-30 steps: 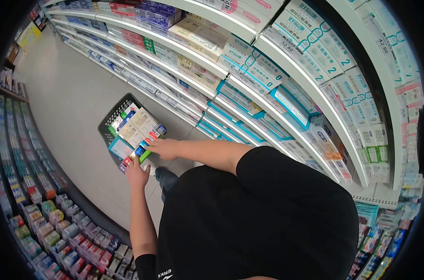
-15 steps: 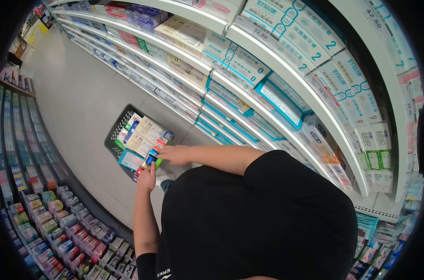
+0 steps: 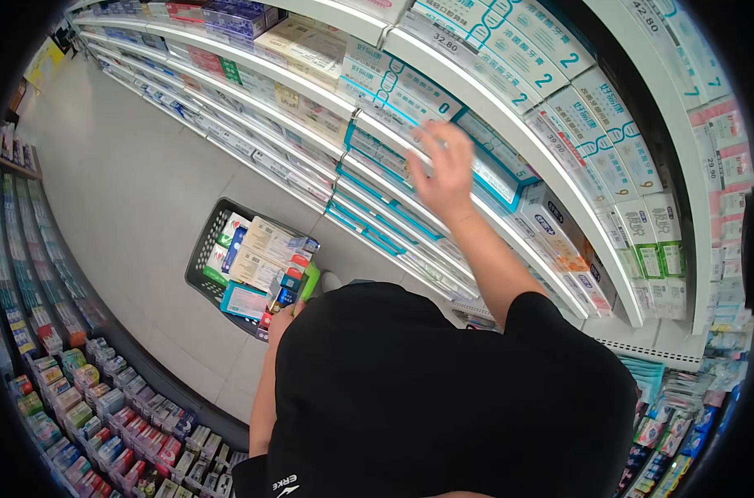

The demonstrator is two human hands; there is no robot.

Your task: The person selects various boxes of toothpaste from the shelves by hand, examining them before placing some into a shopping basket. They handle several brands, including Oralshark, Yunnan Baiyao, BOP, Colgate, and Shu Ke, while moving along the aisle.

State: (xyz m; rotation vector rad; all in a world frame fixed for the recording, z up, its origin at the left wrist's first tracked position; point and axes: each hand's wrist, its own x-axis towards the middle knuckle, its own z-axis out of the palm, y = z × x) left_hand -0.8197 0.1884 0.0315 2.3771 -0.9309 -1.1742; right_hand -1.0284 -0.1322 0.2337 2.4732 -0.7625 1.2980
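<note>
The dark plastic mesh basket (image 3: 201, 264) is holding stacked cardboard boxes (image 3: 261, 257), the left hand (image 3: 281, 319) is resting there, grip unclear, while the open right hand (image 3: 443, 170) is reaching toward white shelved toothpaste boxes (image 3: 394, 87).

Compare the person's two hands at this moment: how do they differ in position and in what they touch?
The right hand is raised, fingers spread, before the white and teal boxes on the shelf; the left hand is low at the black basket. The right hand looks empty and blurred; the left hand rests against small boxes at the basket's near end, its grip mostly hidden. Both arms are bare.
</note>
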